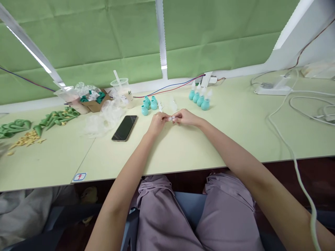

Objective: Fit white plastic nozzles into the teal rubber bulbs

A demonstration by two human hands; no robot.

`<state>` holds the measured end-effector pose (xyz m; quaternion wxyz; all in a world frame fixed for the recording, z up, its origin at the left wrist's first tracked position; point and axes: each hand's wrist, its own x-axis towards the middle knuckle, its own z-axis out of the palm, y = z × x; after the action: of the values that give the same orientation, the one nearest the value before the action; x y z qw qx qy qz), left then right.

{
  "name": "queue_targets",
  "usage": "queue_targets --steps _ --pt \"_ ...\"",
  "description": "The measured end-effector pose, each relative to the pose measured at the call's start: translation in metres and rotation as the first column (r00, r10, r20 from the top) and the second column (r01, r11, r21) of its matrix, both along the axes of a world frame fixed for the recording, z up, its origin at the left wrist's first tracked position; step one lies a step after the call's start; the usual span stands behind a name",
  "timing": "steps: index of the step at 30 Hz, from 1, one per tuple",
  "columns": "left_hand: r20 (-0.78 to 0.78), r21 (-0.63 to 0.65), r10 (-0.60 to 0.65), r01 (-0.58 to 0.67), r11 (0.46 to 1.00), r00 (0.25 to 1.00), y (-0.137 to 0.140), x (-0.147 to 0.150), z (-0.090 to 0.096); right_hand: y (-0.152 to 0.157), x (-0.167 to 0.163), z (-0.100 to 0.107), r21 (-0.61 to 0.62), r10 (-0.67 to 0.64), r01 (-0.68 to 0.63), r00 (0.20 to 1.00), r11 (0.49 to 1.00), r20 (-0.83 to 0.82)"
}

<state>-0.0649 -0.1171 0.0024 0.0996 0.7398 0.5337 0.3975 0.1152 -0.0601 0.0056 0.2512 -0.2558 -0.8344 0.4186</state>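
Observation:
My left hand (157, 122) and my right hand (185, 117) meet above the table, fingertips pinched together. Between them are small whitish plastic pieces (171, 119), both hands gripping; their exact shape is too small to make out. Just beyond the fingers lie small clear-white parts (160, 106) and some translucent tips (173, 104). To the left of these stand several open teal bulbs (144, 110). Farther right, several teal bulbs with translucent pointed tips (205, 104) stand upright in a slanting row.
A phone (125, 128) lies left of my forearms, beside crumpled clear plastic bags (104, 116). Behind are a drink cup with a straw (123, 91) and a cardboard box (97, 104). Green and yellow pieces (56, 118) cover the far left. A white cable (284, 139) crosses the right side.

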Motion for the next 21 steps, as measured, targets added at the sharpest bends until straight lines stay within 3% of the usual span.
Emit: queue_targets --steps 4,7,9,12,15,18,21 --pt "0.036 -0.015 -0.023 0.024 1.000 0.999 0.001 0.000 -0.001 -0.002 0.003 0.004 -0.028 0.041 -0.040 0.998 0.999 0.037" --pt "0.093 0.052 0.027 -0.032 0.998 0.995 0.000 -0.002 0.003 -0.002 0.002 0.008 -0.021 -0.014 0.014 1.000 1.000 -0.021" --pt "0.127 0.135 0.086 -0.103 0.985 0.988 -0.001 -0.008 0.005 -0.003 0.001 0.010 -0.021 -0.061 0.059 0.994 0.998 -0.086" --pt "0.182 0.221 0.269 -0.306 0.926 0.946 0.001 -0.025 0.005 -0.005 -0.001 0.012 -0.083 -0.112 0.101 0.983 0.991 -0.147" --pt "0.182 0.134 0.448 -0.473 0.871 0.876 0.007 -0.045 0.000 -0.008 -0.002 0.013 -0.203 -0.139 0.102 0.974 0.974 -0.177" --pt "0.034 -0.034 0.503 -0.502 0.864 0.863 0.010 -0.057 -0.006 -0.009 -0.002 0.015 -0.276 -0.141 0.078 0.966 0.958 -0.218" --pt "-0.106 -0.109 0.545 -0.554 0.825 0.832 0.007 -0.058 -0.006 -0.009 -0.002 0.016 -0.322 -0.120 0.041 0.966 0.946 -0.231"
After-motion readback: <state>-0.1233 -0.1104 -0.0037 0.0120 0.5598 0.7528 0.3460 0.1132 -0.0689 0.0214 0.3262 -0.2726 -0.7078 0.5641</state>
